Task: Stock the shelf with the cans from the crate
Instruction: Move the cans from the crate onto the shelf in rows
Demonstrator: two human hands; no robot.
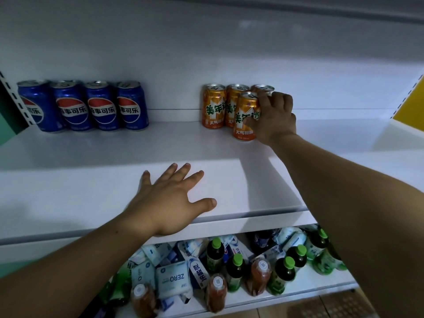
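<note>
A white shelf (91,184) runs across the head view. My right hand (274,120) grips an orange can (244,111) that stands on the shelf in front of three other orange cans (213,104) at the back wall. Fingers curl over its top, the thumb presses its side. Several blue cola cans (98,106) stand in a row at the back left. My left hand (169,203) rests flat with spread fingers on the shelf's front edge, holding nothing. The crate is out of sight.
Below, a lower shelf (309,285) holds green-capped bottles (284,271), brown bottles and white tissue packs (172,281). A yellow panel (410,109) stands at the right end, a green one at the left. Bare shelf lies between the blue and orange cans.
</note>
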